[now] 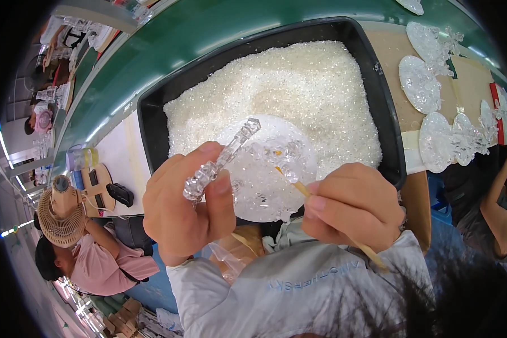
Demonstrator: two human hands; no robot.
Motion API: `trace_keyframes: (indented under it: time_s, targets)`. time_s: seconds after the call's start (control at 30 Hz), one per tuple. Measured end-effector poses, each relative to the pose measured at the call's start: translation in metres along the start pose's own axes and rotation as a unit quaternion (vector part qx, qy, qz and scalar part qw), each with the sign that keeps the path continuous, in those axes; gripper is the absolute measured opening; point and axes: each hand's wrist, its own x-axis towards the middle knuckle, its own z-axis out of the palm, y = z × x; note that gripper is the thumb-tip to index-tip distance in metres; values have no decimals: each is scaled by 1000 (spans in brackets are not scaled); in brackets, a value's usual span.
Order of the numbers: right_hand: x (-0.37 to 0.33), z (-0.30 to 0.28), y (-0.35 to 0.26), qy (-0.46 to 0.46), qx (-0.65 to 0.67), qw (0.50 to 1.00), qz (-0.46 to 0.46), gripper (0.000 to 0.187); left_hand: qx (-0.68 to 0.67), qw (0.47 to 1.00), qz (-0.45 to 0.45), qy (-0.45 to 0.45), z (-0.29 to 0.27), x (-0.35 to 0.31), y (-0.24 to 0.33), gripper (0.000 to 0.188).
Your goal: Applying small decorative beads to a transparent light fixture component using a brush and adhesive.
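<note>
My left hand [188, 197] is closed round a clear, faceted plastic stem [222, 161], pinched between thumb and fingers and tilted up to the right. Behind the stem is a round, whitish translucent disc [253, 200] with clear raised parts on its face; whether stem and disc are joined, I cannot tell. My right hand [352, 205] grips a thin wooden stick [300, 187], its tip touching or close to the raised parts. A small yellow-orange spot shows on the disc near that tip. Below the disc is a black tray [386, 112] of clear, glittering granules [276, 73].
Several clear disc-shaped pieces [419, 84] with stems lie on brown board at the right. A person in dark clothing [481, 191] sits there. On the left are a fan [62, 211], a tape roll [89, 156], a black object [120, 194] and a person in pink [110, 262].
</note>
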Motion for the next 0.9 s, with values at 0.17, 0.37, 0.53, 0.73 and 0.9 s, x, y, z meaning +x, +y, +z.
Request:
trace_keyframes:
  time_s: [0.17, 0.37, 0.53, 0.73, 0.9]
  targets:
    - [-3, 1, 2, 37, -8, 999, -24, 25, -3, 1000, -16, -6, -2, -1, 0, 23]
    - [-3, 1, 0, 37, -5, 999, -18, 26, 32, 999, -26, 11, -2, -6, -1, 24]
    - [-4, 2, 0, 44, -8, 999, -24, 24, 6, 1000, -15, 18, -2, -5, -2, 25]
    - [-6, 1, -1, 36, -31, 998, -32, 19, 10, 1000, -9, 3, -4, -6, -3, 25]
    - [-6, 3, -2, 39, -61, 996, -43, 17, 4, 1000, 0, 13, -1, -3, -3, 24]
